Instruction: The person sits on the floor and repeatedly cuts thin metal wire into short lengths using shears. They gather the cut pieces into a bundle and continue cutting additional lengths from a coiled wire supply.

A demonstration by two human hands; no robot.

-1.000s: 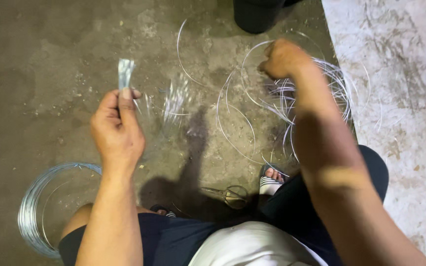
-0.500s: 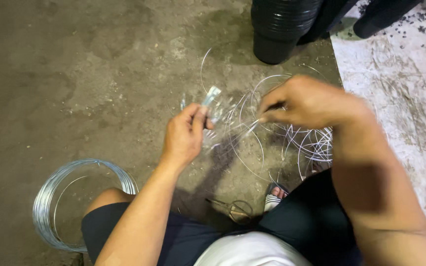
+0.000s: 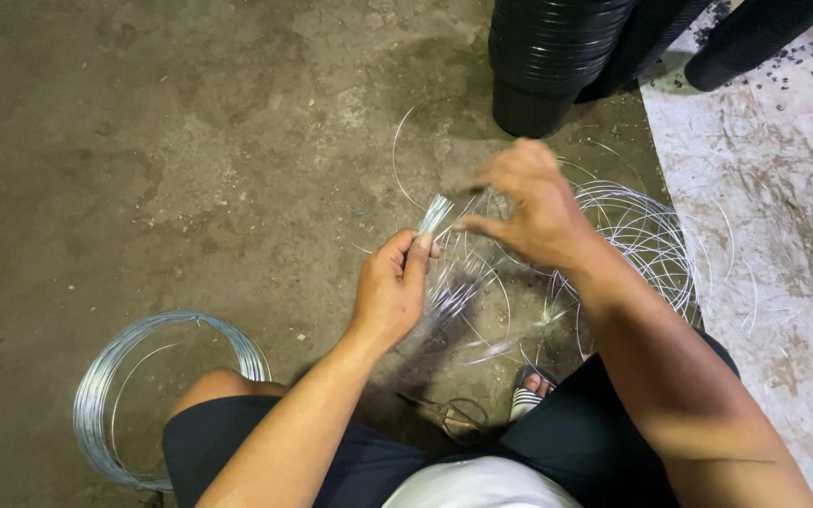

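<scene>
My left hand (image 3: 392, 287) grips a small bundle of cut silver wire pieces (image 3: 435, 214) that sticks up past the thumb. My right hand (image 3: 524, 202) hovers just to the right of that bundle, fingers pinched around a thin wire strand. Under both hands lies a loose tangle of wire loops (image 3: 637, 235) on the concrete floor.
A neat coil of silver wire (image 3: 105, 376) lies at the lower left beside my knee. Scissors (image 3: 454, 412) lie on the floor between my legs, near my sandalled foot (image 3: 529, 390). Stacked black pots (image 3: 552, 56) stand at the top. A pale stained sheet (image 3: 773, 188) covers the right.
My left hand came in from the left toward the centre with the bundle. My right hand dropped from the raised position and closed in beside the bundle's tip. The view shifted slightly down.
</scene>
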